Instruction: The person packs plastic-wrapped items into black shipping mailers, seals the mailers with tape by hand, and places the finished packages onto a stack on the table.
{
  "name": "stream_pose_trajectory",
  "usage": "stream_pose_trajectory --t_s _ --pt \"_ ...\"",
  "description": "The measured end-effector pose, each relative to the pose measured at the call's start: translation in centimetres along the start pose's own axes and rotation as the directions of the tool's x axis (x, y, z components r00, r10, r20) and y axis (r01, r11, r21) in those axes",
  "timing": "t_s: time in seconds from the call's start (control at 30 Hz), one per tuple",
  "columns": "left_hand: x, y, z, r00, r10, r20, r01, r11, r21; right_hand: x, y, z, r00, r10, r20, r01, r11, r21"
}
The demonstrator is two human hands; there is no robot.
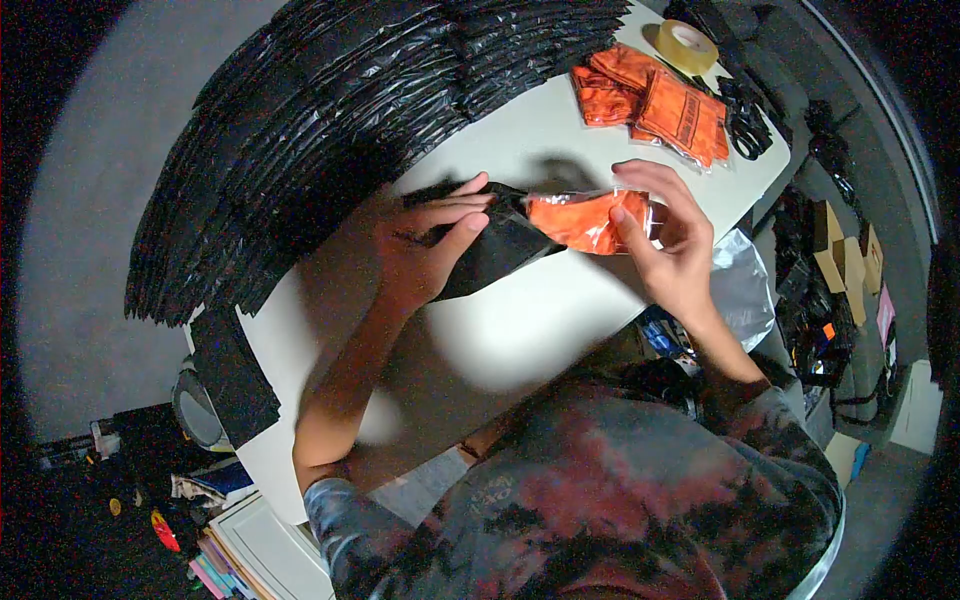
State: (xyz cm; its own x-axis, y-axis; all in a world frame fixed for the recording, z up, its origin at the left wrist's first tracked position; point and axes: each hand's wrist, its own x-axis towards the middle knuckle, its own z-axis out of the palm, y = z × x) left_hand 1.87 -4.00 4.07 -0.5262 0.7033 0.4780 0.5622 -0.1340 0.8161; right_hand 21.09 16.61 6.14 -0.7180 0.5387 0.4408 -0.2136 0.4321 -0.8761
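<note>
A clear packet with folded orange fabric (575, 222) is pinched between the thumb and fingers of my right hand (672, 225), raised over the table. Its left end is beside a black plastic bag (500, 257) that lies on the white surface. My left hand (435, 243) is over that bag, fingers stretched out and thumb apart, appearing to touch it. Part of the bag is hidden under this hand. Several more orange packets (680, 115) lie in a small pile at the table's far right.
A long fanned stack of black plastic bags (400, 90) covers the table's far left side. A roll of tape (687, 46) and black cables (745, 115) are at the far right corner. Black bags (235, 370) hang at the left edge. Cardboard pieces (840, 250) lie at right.
</note>
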Motion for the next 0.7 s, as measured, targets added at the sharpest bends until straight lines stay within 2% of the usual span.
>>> stream_pose_trajectory --t_s 0.03,0.13,0.2,0.23,0.3,0.43,0.5,0.53,0.57,0.63,0.7 --pt "0.0 -0.1 0.1 1.000 0.000 0.000 0.000 1.000 0.000 0.1 0.5 -0.2 0.990 -0.110 0.087 0.125 0.975 -0.186" --pt "0.2 -0.3 0.7 0.999 0.038 0.027 -0.039 0.998 0.052 0.0 0.3 0.2 0.993 -0.058 0.103 0.074 0.986 -0.152" --pt "0.1 -0.3 0.9 0.996 0.075 0.052 -0.083 0.981 0.176 0.2 0.3 0.4 0.989 -0.044 0.140 0.064 0.988 -0.143" --pt "0.1 -0.4 1.0 0.996 0.073 0.053 -0.081 0.981 0.175 0.2 0.4 0.5 0.989 -0.041 0.140 0.062 0.988 -0.143" --pt "0.0 -0.5 1.4 0.995 0.074 0.066 -0.084 0.984 0.159 0.1 0.5 0.6 0.991 0.003 0.136 0.033 0.964 -0.263" --pt "-0.1 -0.5 1.6 0.993 0.058 0.103 -0.078 0.977 0.198 0.2 0.8 0.2 0.976 0.039 0.215 0.023 0.960 -0.280" --pt "-0.1 -0.7 1.6 0.995 0.046 0.094 -0.064 0.976 0.209 0.0 1.6 -0.8 0.944 0.048 0.328 0.064 0.945 -0.322" --pt "0.0 -0.7 1.5 0.995 0.046 0.094 -0.065 0.976 0.208 0.1 1.5 -1.5 0.921 0.001 0.389 0.150 0.922 -0.356" --pt "0.0 -0.6 1.4 0.995 0.031 0.093 -0.051 0.974 0.221 0.3 1.3 -1.7 0.921 0.002 0.389 0.149 0.922 -0.356" --pt "0.1 -0.6 1.4 0.995 0.017 0.093 -0.038 0.972 0.232 0.7 0.6 -2.2 0.888 -0.052 0.456 0.287 0.839 -0.463" --pt "0.1 -0.8 1.3 0.994 0.035 0.108 -0.060 0.970 0.235 1.0 0.6 -2.7 0.874 0.001 0.486 0.274 0.826 -0.493"
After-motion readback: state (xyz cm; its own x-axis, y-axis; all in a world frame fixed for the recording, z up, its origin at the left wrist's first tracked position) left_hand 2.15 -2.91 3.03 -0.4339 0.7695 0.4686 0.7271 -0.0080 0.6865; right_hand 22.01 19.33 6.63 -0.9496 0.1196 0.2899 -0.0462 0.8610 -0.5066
